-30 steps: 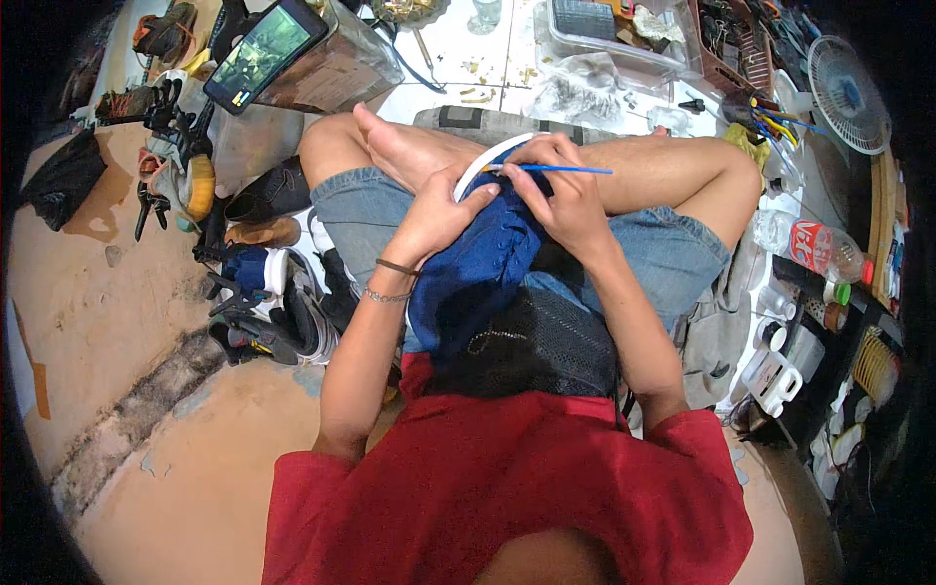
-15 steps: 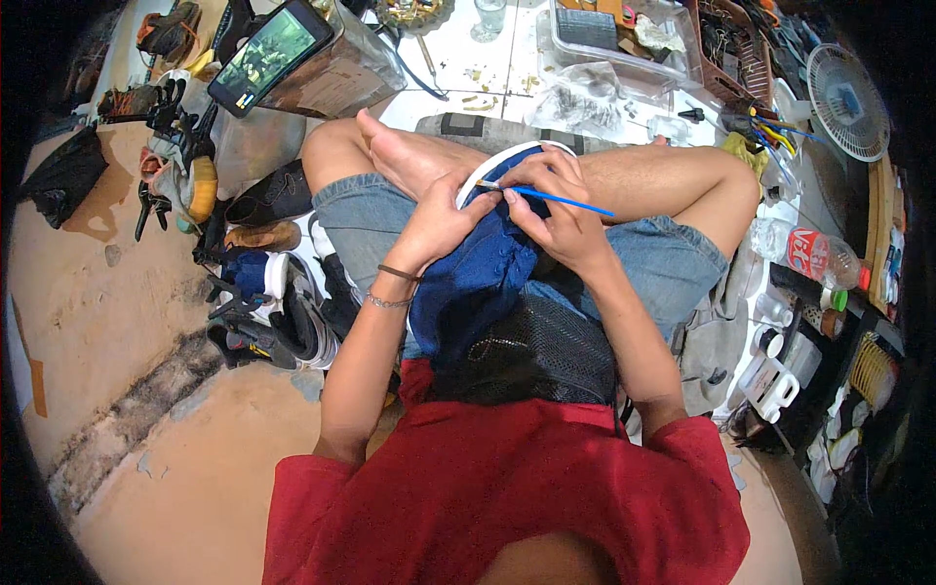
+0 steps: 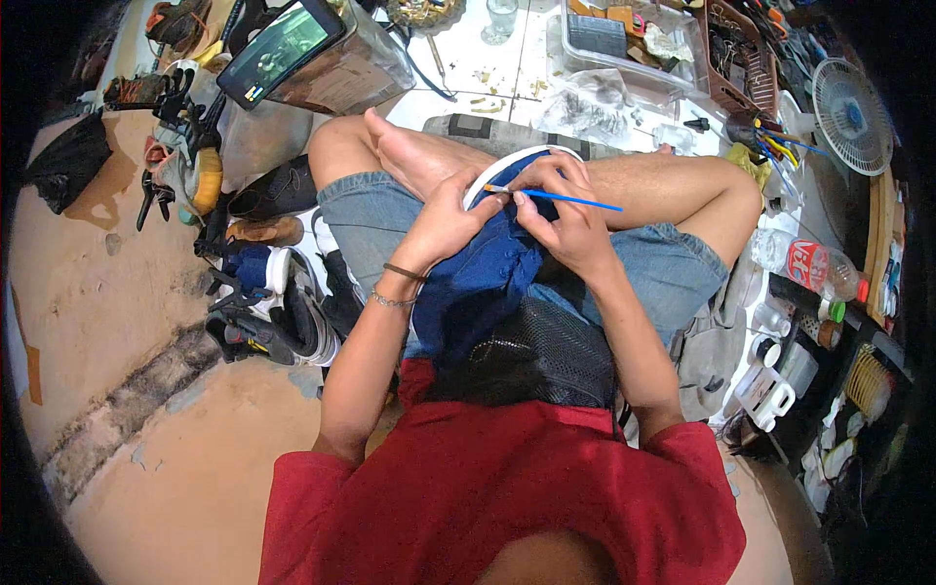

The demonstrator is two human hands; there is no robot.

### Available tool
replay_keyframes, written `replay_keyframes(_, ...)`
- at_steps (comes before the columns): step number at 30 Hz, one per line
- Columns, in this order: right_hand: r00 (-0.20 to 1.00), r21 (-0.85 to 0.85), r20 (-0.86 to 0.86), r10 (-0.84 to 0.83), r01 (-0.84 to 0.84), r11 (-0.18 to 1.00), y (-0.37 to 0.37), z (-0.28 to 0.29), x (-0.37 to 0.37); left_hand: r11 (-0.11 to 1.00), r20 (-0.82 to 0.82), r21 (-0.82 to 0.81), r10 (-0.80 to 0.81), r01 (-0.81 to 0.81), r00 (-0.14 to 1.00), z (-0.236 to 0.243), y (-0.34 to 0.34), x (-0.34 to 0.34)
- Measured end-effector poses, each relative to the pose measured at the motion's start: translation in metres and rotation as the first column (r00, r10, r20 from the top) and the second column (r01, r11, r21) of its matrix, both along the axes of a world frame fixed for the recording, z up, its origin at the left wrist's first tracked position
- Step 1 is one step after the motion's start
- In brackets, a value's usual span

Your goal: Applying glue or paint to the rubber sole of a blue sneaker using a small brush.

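A dark blue fabric shoe (image 3: 487,268) with a white sole edge (image 3: 522,156) lies in my lap. My left hand (image 3: 450,222) grips the shoe at its left side, fingers wrapped over the white edge. A thin paintbrush with a blue handle (image 3: 597,204) is pinched in my right hand (image 3: 564,210). The brush's bristle end reaches left to the inside of the white edge, close to my left thumb. Whether the bristles touch the shoe I cannot tell. My right fingers also rest against the shoe's far right side.
A phone (image 3: 280,54) leans on a clear box (image 3: 361,73) at the far left. Shoes (image 3: 283,322) and clamps (image 3: 180,146) crowd the left side. A clear tub (image 3: 634,49), a fan (image 3: 851,115), a plastic bottle (image 3: 814,261) and a white jug (image 3: 765,398) stand to the right.
The whole view has shifted slightly. The brush has tilted a little flatter in my right hand, its tip still near the white edge. Both hands keep their holds.
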State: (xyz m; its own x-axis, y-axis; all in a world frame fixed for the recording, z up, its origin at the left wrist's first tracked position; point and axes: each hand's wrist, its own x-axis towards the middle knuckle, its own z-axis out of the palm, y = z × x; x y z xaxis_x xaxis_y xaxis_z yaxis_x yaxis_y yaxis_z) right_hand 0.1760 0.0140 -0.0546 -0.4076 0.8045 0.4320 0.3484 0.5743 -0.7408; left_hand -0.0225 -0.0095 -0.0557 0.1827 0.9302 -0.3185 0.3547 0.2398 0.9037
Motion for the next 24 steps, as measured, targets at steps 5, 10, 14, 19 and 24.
replay_keyframes(5,0.999,0.024,0.032,-0.02,0.019,1.0,0.0,0.008,-0.006,0.999,-0.024,0.037,0.024,-0.023,0.999,-0.001,-0.002,0.001)
replay_keyframes(10,0.995,0.064,0.098,0.005,-0.012,0.998,0.0,0.016,-0.013,0.996,0.05,0.083,0.039,-0.043,0.998,-0.006,-0.003,0.0)
replay_keyframes(14,0.995,0.0,0.088,-0.037,0.037,0.999,0.007,0.011,-0.011,0.997,0.003,0.055,0.045,-0.045,0.999,-0.006,-0.003,0.001)
replay_keyframes(19,0.998,-0.086,-0.007,-0.066,0.065,0.994,0.015,0.009,-0.003,0.999,-0.01,-0.051,-0.003,0.002,1.0,-0.005,-0.001,0.0)
replay_keyframes(24,0.997,0.01,0.055,-0.046,0.045,0.999,0.007,0.01,-0.009,0.998,0.014,0.048,0.038,-0.038,0.999,-0.013,-0.003,0.0)
